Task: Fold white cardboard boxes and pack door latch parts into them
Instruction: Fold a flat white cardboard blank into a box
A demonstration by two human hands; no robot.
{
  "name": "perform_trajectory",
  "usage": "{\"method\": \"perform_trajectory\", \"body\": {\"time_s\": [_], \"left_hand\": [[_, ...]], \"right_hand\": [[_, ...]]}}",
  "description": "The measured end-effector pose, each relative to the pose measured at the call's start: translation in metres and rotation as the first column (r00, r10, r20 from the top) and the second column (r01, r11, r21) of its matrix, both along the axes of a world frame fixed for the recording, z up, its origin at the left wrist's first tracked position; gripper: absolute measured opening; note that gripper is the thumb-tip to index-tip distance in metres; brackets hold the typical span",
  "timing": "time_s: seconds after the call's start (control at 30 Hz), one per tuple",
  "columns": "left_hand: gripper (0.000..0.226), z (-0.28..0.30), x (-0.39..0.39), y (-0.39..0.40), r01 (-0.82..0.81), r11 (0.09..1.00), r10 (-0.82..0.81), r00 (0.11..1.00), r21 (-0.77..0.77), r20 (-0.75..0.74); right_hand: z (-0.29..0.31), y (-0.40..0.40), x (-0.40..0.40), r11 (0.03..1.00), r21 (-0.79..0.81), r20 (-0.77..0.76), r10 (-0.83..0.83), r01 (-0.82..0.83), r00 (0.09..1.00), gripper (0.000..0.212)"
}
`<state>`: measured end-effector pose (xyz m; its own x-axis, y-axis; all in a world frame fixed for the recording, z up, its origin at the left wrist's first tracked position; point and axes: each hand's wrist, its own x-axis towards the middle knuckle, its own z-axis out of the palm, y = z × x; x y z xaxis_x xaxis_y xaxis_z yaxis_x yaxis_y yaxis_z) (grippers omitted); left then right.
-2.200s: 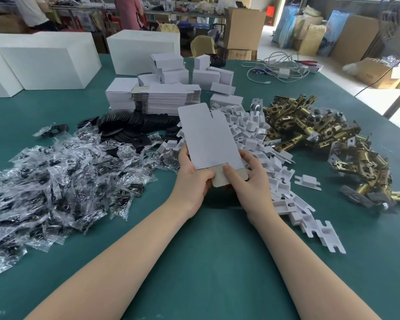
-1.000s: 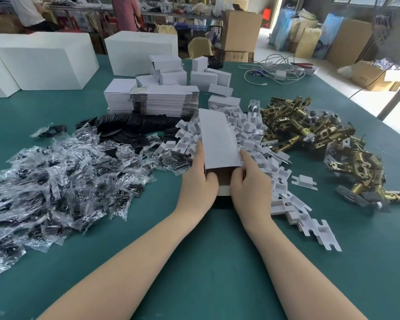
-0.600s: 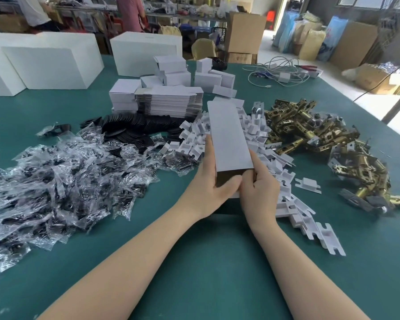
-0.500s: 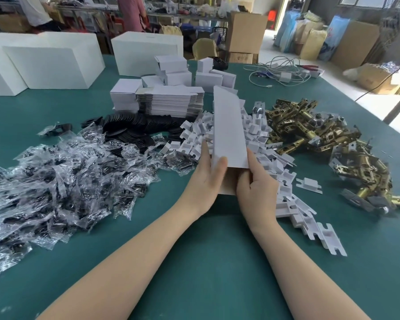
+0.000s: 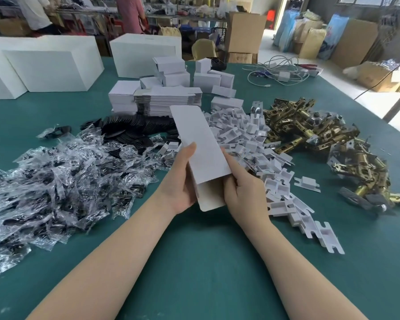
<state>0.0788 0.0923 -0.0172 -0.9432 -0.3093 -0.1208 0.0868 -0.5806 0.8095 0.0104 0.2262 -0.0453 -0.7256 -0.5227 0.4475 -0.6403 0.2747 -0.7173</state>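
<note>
I hold a long white cardboard box above the green table, its near end open with a flap sticking out toward me. My left hand grips its left side, thumb on top. My right hand grips the right side near the open end. Brass door latches lie in a heap to the right. White plastic inserts are piled behind and right of my hands. Bagged parts in clear plastic spread to the left. A stack of flat box blanks sits behind.
Black round plates lie behind the bags. Folded small white boxes and large white cartons stand at the back. White cables lie far right. Two people stand beyond the table's far edge. Bare table surface lies between my forearms.
The flat blank has been opened into a long box shape. Since half a second ago it has tilted left and lifted slightly, and the near flap now sticks out toward me.
</note>
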Motion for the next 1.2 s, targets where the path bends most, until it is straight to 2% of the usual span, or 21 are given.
{"method": "perform_trajectory", "body": {"time_s": [0.07,0.13,0.23,0.3,0.4,0.43,0.47,0.5,0.53,0.57,0.6,0.67,0.73,0.87,0.93,1.03,1.13,1.2], "left_hand": [[0.038,-0.002,0.000,-0.001,-0.010,0.999,0.009,1.000,0.033,0.021],[0.034,-0.004,-0.002,0.001,-0.007,0.999,0.005,0.999,0.054,0.041],[0.045,-0.006,-0.003,0.006,0.016,0.998,-0.019,0.999,0.054,0.048],[0.054,-0.005,-0.004,0.009,0.015,0.998,-0.019,0.998,0.060,0.067],[0.052,-0.005,-0.005,0.006,-0.035,0.997,0.029,0.996,0.071,0.082],[0.048,-0.005,-0.005,0.003,-0.068,0.994,0.060,0.995,0.090,0.082],[0.040,-0.004,-0.005,-0.001,-0.096,0.989,0.087,0.993,0.111,0.083],[0.031,-0.004,-0.006,-0.006,-0.113,0.987,0.103,0.991,0.115,0.086],[0.025,-0.004,-0.005,-0.010,-0.114,0.988,0.104,0.990,0.100,0.096],[0.022,-0.004,-0.005,-0.013,-0.101,0.992,0.093,0.990,0.070,0.110],[0.022,-0.004,-0.003,-0.015,-0.081,0.996,0.076,0.990,0.038,0.122],[0.028,-0.005,-0.002,-0.014,-0.015,1.000,0.018,0.992,-0.025,0.121],[0.039,-0.006,-0.003,-0.010,0.040,0.995,-0.031,0.995,-0.092,0.099],[0.017,-0.010,-0.006,0.000,0.050,0.986,-0.041,0.997,-0.158,0.059],[0.013,-0.010,-0.006,0.002,0.026,0.982,-0.015,0.998,-0.186,0.059],[0.015,-0.009,-0.008,0.004,-0.037,0.974,0.050,0.997,-0.222,0.050],[0.015,-0.010,-0.010,0.011,-0.122,0.946,0.140,0.989,-0.300,0.038],[0.014,-0.010,-0.011,0.015,-0.169,0.940,0.181,0.983,-0.298,0.010]], "right_hand": [[0.000,-0.002,0.003,0.999,-0.030,0.015,-0.012,0.013,1.000,0.060],[0.000,-0.002,0.002,0.996,-0.077,0.092,-0.035,0.042,0.995,0.056],[0.000,-0.001,-0.001,0.985,-0.142,0.218,-0.065,0.098,0.974,0.053],[0.001,0.000,-0.001,0.982,-0.171,0.243,-0.042,0.085,0.969,0.051],[0.004,-0.001,-0.004,0.977,-0.211,0.326,0.073,-0.002,0.942,0.052],[0.005,-0.001,-0.007,0.965,-0.242,0.370,0.188,-0.101,0.910,0.052],[0.006,0.000,-0.008,0.928,-0.291,0.424,0.343,-0.233,0.838,0.051],[0.008,0.001,-0.009,0.869,-0.351,0.482,0.487,-0.349,0.729,0.048],[0.009,0.002,-0.009,0.818,-0.414,0.534,0.574,-0.400,0.621,0.043],[0.011,0.002,-0.009,0.803,-0.458,0.583,0.595,-0.382,0.553,0.035],[0.012,0.001,-0.009,0.826,-0.464,0.630,0.561,-0.320,0.537,0.028],[0.015,0.001,-0.011,0.890,-0.431,0.696,0.432,-0.146,0.574,0.026],[0.012,0.002,-0.016,0.914,-0.404,0.704,0.342,-0.044,0.622,0.034],[0.010,0.003,-0.015,0.947,-0.322,0.626,0.202,0.013,0.753,0.060],[0.011,0.003,-0.014,0.936,-0.351,0.609,0.206,0.028,0.766,0.052],[0.013,0.003,-0.014,0.937,-0.348,0.529,0.175,0.025,0.830,0.026],[0.012,0.004,-0.013,0.954,-0.289,0.424,0.048,0.085,0.904,0.038],[0.011,0.002,-0.009,0.969,-0.243,0.394,0.059,0.042,0.917,0.043]]}}
